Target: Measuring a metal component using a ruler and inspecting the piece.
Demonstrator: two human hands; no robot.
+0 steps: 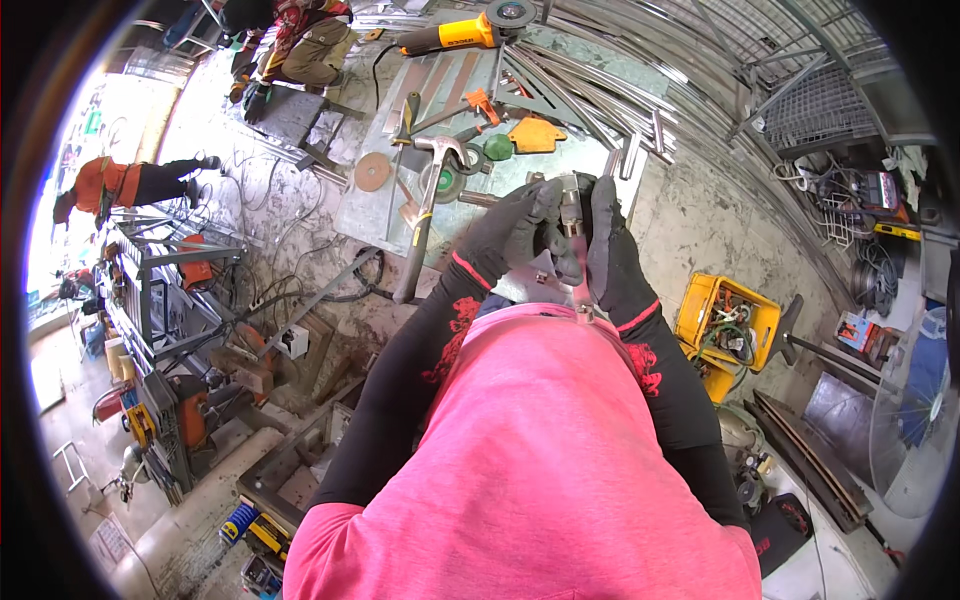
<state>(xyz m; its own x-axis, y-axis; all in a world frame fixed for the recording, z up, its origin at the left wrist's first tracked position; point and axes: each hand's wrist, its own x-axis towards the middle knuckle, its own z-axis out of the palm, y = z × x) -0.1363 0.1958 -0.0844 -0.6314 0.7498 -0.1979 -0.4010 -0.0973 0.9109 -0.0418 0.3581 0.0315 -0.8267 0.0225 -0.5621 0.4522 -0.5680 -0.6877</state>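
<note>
Both of my hands wear black gloves and meet close in front of my body. Between them stands a slim metal tool with a cylindrical upper part and a shiny shaft pointing toward me; its exact kind is not clear. The bent fingers of my left hand close on it from the left. My right hand presses along its right side, fingers pointing away and partly hidden. Left of my left hand lies a claw hammer, its handle toward me. A small metal plate shows below my hands.
A metal sheet carries a brown disc, an orange arrow-shaped block and hand tools. Beyond lies a yellow angle grinder beside long metal bars. A yellow crate stands right. Two people work far left; cables cross the floor.
</note>
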